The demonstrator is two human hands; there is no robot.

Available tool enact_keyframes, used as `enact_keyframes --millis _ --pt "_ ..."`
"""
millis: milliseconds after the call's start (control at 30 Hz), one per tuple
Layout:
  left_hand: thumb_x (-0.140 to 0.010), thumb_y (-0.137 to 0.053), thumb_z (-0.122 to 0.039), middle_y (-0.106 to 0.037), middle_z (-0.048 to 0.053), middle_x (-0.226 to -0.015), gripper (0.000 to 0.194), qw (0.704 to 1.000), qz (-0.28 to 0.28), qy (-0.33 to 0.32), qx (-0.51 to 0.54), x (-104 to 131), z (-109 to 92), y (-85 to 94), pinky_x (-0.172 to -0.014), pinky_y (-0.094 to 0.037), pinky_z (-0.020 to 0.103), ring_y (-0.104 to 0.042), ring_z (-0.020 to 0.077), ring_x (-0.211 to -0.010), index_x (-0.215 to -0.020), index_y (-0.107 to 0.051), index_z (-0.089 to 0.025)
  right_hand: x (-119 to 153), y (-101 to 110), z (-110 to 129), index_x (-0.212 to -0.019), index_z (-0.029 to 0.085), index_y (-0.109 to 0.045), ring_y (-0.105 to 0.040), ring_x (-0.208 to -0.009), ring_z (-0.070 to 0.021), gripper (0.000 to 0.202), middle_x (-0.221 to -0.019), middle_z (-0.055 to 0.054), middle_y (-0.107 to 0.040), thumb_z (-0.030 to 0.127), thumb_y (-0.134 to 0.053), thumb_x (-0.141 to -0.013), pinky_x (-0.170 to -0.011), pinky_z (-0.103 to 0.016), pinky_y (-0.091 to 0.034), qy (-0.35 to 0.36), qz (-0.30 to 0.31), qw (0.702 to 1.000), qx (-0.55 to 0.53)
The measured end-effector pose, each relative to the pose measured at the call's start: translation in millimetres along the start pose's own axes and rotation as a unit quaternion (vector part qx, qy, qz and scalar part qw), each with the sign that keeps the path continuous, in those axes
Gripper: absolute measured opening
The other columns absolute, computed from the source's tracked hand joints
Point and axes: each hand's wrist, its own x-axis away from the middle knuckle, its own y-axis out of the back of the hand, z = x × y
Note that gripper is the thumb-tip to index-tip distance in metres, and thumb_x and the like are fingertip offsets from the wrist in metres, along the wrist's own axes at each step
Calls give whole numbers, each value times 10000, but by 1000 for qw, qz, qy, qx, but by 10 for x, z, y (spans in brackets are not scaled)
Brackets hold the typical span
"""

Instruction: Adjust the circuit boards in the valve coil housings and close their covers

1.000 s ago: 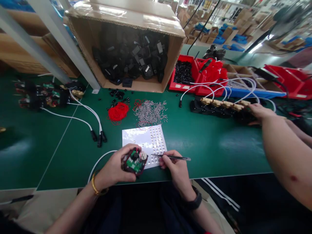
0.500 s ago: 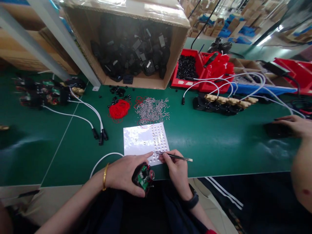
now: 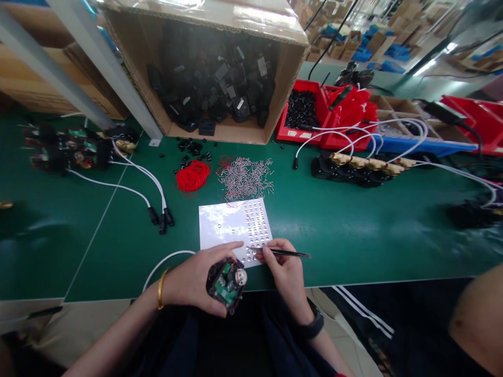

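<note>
My left hand (image 3: 196, 280) is closed around a black housing with a green circuit board (image 3: 226, 288) in it; a round silvery part (image 3: 241, 277) sits at the board's upper right. The index finger stretches over a white sheet (image 3: 220, 233) that bears rows of small clear dots (image 3: 257, 222). In my right hand (image 3: 285, 267) I grip dark tweezers (image 3: 285, 253). Their tips are over the lower dots on the sheet; whether a dot is between them is too small to tell. A white cable (image 3: 167, 257) runs out behind my left hand.
Behind the sheet lie a pile of screws (image 3: 247, 178) and a red wire bundle (image 3: 192, 176). A cardboard box (image 3: 220, 135) of black housings stands at the back. Red bins (image 3: 302, 134) and cabled housings (image 3: 353, 170) are on the right. A co-worker's limb (image 3: 479, 319) shows lower right.
My left hand has drawn slightly left and turned the housing, so its board faces up more. The tweezers have shifted only slightly. The co-worker's hand at the right has left the table.
</note>
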Motion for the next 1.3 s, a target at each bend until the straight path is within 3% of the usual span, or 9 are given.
enact_keyframes --millis 67,200,333,433,533,667,967,1300 --pt "-515 -804 -418 -393 96 -1376 690 995 -93 3 26 49 29 -16 -1034 -341 430 -391 317 -1251 -1128 -547 -234 12 -20 -2 -845 191 -538 -676 -666 -205 252 -712 -42 -688 386 -677 -769 -643 -309 -540 -7 -12 1000 -27" --pt "-597 -790 -332 -353 107 -1348 676 958 -285 15 31 52 127 -91 -1065 -301 451 -369 299 -1264 -1183 -464 -246 27 -5 3 -804 163 -562 -688 -672 -212 271 -719 -70 -704 362 -728 -724 -632 -306 -556 -28 -35 995 -91" --pt "-655 -761 -298 -430 120 -1280 702 933 -355 -1 63 -64 265 -175 -1073 -292 460 -432 284 -1219 -1242 -385 -221 -28 3 160 -807 154 -582 -696 -674 -216 319 -739 -93 -717 326 -796 -643 -581 -274 -564 -81 -52 969 -228" --pt "-635 -778 -307 -432 130 -1287 785 915 -396 -20 72 -120 331 -234 -1059 -315 462 -446 285 -1210 -1276 -335 -207 -74 -114 377 -780 171 -578 -693 -746 -200 290 -782 -90 -720 320 -791 -652 -631 -254 -560 -115 7 943 -311" --pt "-639 -773 -320 -448 119 -1289 680 916 -401 -24 20 -127 329 -267 -1066 -300 482 -432 289 -1224 -1215 -427 -216 -89 -312 534 -736 183 -571 -676 -801 -176 242 -781 -57 -713 300 -773 -676 -764 -281 -534 -105 52 931 -345" --pt "-681 -737 -332 -451 96 -1301 589 911 -410 -14 -29 -125 277 -272 -1063 -311 468 -416 277 -1236 -1206 -485 -241 -75 -495 555 -727 183 -586 -659 -842 -190 220 -833 -52 -709 271 -777 -661 -846 -329 -490 -73 56 932 -351" --pt "-692 -729 -334 -462 82 -1251 547 898 -436 16 -52 -161 196 -285 -1044 -335 455 -432 268 -1204 -1177 -490 -252 -47 -522 523 -741 183 -588 -649 -835 -200 227 -823 -47 -706 285 -775 -663 -804 -336 -477 -51 11 950 -308" --pt "-702 -725 -309 -467 67 -1238 553 893 -447 -10 -57 -190 202 -310 -1024 -357 438 -447 251 -1180 -1191 -471 -265 -44 -536 449 -768 164 -581 -651 -836 -211 249 -882 -84 -710 312 -761 -679 -785 -342 -476 -34 -9 961 -274"
